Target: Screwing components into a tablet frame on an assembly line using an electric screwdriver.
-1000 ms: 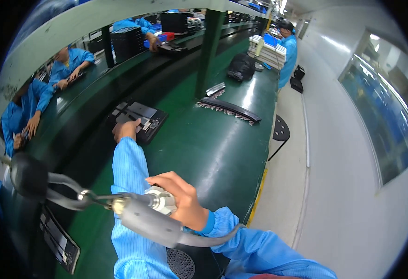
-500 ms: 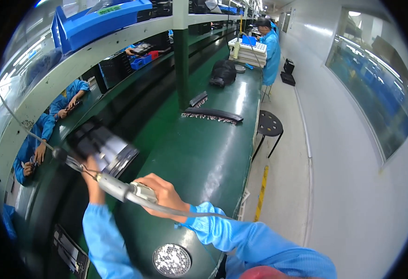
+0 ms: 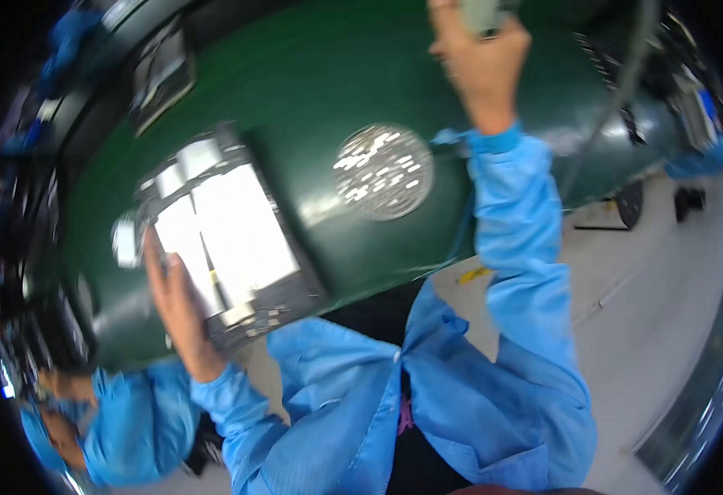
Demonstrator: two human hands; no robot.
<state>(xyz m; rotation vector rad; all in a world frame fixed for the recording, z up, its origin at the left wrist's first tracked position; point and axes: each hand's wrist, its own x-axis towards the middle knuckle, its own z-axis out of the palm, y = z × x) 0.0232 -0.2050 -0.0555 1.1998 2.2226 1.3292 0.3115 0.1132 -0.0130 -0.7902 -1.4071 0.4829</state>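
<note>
An opened tablet (image 3: 229,227), its white battery packs and dark circuit parts showing, lies at a slant by the near edge of the green table (image 3: 295,91). My left hand (image 3: 181,305) grips its left side, fingers along the rim; motion blurs the hand somewhat. At the top of the view my right hand (image 3: 485,62) is closed around a pale green hand tool (image 3: 485,12), which the frame cuts off, so its working end is hidden. Between the hands sits a round, shiny perforated disc (image 3: 383,172), touched by neither.
Another opened tablet (image 3: 163,74) lies at the upper left. A grey cable (image 3: 625,82) hangs at the upper right. Close on my left is a co-worker in a blue smock (image 3: 138,425). A black stool (image 3: 628,206) stands on the floor to the right.
My view has swung down toward my body and the near table edge. The tablet has come near me in my left hand. My right hand still grips the pale green tool.
</note>
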